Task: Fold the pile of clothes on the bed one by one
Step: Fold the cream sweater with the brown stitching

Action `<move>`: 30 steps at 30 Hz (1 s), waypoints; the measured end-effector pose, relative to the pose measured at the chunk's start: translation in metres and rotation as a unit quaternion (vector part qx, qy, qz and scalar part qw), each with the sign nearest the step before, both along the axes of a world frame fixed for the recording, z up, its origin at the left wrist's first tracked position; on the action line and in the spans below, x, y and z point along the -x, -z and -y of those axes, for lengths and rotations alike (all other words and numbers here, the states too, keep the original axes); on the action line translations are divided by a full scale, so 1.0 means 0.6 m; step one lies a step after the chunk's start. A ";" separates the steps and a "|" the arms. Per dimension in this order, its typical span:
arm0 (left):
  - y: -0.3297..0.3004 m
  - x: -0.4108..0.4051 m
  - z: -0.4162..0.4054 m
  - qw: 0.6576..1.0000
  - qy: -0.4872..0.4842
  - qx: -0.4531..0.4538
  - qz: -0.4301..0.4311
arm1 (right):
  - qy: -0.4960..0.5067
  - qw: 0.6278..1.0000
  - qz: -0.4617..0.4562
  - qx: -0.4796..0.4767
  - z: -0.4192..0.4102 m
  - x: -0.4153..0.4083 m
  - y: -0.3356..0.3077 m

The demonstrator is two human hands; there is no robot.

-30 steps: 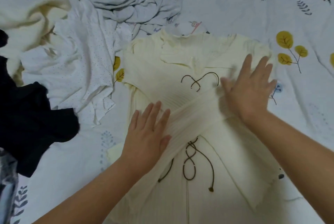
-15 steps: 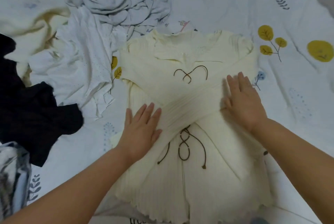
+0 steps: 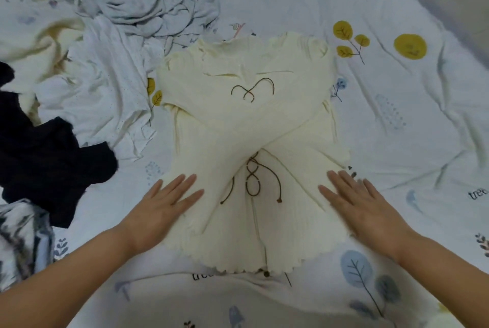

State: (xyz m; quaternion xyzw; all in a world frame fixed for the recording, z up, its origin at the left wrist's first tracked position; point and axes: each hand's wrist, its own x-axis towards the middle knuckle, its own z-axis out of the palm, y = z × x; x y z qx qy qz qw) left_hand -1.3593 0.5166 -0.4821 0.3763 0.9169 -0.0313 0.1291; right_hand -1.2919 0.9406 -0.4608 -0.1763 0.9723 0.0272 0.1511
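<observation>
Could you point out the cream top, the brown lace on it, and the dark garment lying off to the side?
cream top (image 3: 211, 113): head view, upper chest panel.
brown lace (image 3: 252, 180): head view, crossed loops.
dark garment (image 3: 50, 166): head view, its middle.

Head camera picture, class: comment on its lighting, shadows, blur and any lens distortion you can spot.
Head view: light is soft and even, with only faint shadows beside the left hand and right hand; no glare; the cream top is fairly sharp, though the right fingertips look slightly smeared; the wide lens bends the printed bedsheet towards the corners.
</observation>
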 end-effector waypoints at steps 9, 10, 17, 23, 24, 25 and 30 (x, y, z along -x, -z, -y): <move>-0.027 0.004 -0.013 0.980 -0.088 -0.124 0.126 | 0.031 0.998 -0.001 0.062 0.010 0.003 0.006; -0.035 0.010 -0.019 0.971 -0.117 -0.141 0.155 | 0.041 0.996 -0.012 0.072 0.015 0.008 0.008; -0.130 0.093 -0.057 0.796 -0.379 -0.367 0.298 | 0.219 0.929 -0.004 0.298 0.046 0.081 -0.054; -0.153 0.201 -0.094 0.668 -0.514 -0.478 0.248 | 0.415 0.767 -0.034 0.488 0.046 0.213 -0.087; -0.141 0.213 -0.099 0.658 -0.530 -0.475 0.246 | 0.431 0.752 -0.032 0.498 0.046 0.229 -0.084; -0.137 0.221 -0.108 0.657 -0.549 -0.455 0.243 | 0.451 0.735 -0.023 0.506 0.047 0.243 -0.080; -0.086 0.242 -0.111 0.723 -0.555 -0.318 0.263 | 0.471 0.778 0.142 0.390 0.044 0.279 -0.054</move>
